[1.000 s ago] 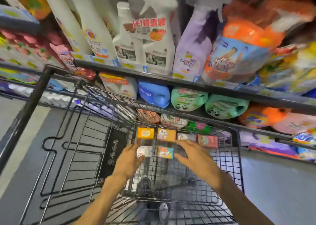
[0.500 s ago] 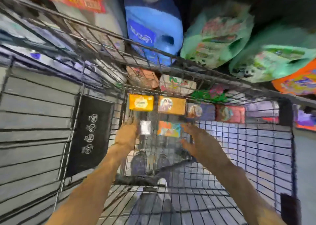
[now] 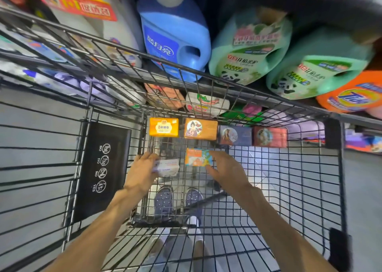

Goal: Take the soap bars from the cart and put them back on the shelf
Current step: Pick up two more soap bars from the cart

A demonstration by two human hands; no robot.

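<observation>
Several soap bars lie on the wire floor of the cart [image 3: 268,189]. A yellow bar [image 3: 163,127], an orange bar [image 3: 201,129], a dark blue bar [image 3: 235,135] and a red bar [image 3: 270,136] form a row at the far end. My left hand [image 3: 142,171] grips a white soap bar [image 3: 167,167]. My right hand [image 3: 227,168] touches the right edge of an orange-and-teal soap bar [image 3: 198,157], fingers curving round it.
Beyond the cart's far rim [image 3: 186,69] a shelf holds a blue detergent jug [image 3: 175,32], two green jugs [image 3: 250,48] and an orange Tide jug [image 3: 351,94]. Packets lie on the lower shelf [image 3: 206,104]. A black sign panel [image 3: 101,168] hangs on the cart's left side.
The view has dropped and closed in on the cart. My left hand has closed round the white bar. My right hand has reached the orange-and-teal bar.
</observation>
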